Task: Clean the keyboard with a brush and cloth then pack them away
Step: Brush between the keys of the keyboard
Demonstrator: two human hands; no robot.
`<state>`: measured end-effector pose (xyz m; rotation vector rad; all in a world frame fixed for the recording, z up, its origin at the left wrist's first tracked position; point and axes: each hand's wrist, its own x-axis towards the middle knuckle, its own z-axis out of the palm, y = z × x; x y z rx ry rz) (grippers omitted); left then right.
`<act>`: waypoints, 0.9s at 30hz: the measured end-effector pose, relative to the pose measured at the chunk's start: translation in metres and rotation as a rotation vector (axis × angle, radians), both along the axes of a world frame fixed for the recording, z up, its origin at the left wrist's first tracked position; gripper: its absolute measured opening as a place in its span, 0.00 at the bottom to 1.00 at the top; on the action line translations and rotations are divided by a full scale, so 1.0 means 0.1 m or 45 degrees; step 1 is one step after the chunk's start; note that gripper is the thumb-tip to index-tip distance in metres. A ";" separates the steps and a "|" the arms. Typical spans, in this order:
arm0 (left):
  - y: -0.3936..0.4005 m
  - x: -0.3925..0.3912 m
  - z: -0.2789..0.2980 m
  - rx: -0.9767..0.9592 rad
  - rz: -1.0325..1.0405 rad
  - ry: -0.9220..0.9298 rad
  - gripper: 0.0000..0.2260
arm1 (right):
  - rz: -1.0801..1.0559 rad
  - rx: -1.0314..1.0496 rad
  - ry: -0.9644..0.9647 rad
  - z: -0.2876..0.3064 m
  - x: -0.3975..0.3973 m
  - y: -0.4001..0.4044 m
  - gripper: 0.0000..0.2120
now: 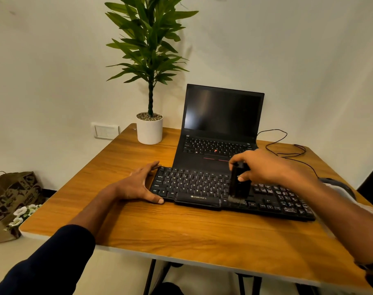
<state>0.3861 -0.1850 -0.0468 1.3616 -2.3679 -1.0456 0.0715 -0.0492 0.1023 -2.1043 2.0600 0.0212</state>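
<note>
Both arms reach out over the near edge of the table [181, 237]. On that table, toward its middle, lies the black keyboard [230, 192], long side facing the person. The right hand [264, 167] has its fingers wrapped round a black brush [239, 184], held upright with the bristles down on the bottom row of keys, just right of the space bar. The left hand [138, 184] is flat and spread, with fingers and thumb against the keyboard's left end to keep it from sliding.

This looks like the brushing step, so the job is still early. Next, the brush likely needs to sweep along the rows, pushing dust out from between the keys. No cloth can be seen.

Behind the keyboard stands an open laptop [219, 124], touching its far edge. A potted plant [149, 128] sits near the far left corner. A thin wire [287, 150] trails by the far right edge.
</note>
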 end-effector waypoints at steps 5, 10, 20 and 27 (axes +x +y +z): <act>0.00 -0.02 0.01 0.001 -0.012 0.000 0.64 | 0.015 -0.002 0.016 0.00 0.02 -0.03 0.12; -0.01 -0.01 0.00 0.001 -0.017 0.013 0.63 | 0.107 -0.065 -0.080 -0.16 0.26 -0.12 0.13; -0.05 -0.01 -0.03 0.011 -0.031 0.022 0.61 | -0.039 -0.057 -0.239 -0.13 -0.08 0.16 0.13; -0.08 -0.01 -0.04 0.005 -0.021 0.010 0.61 | -0.154 -0.014 -0.114 0.01 -0.45 0.31 0.13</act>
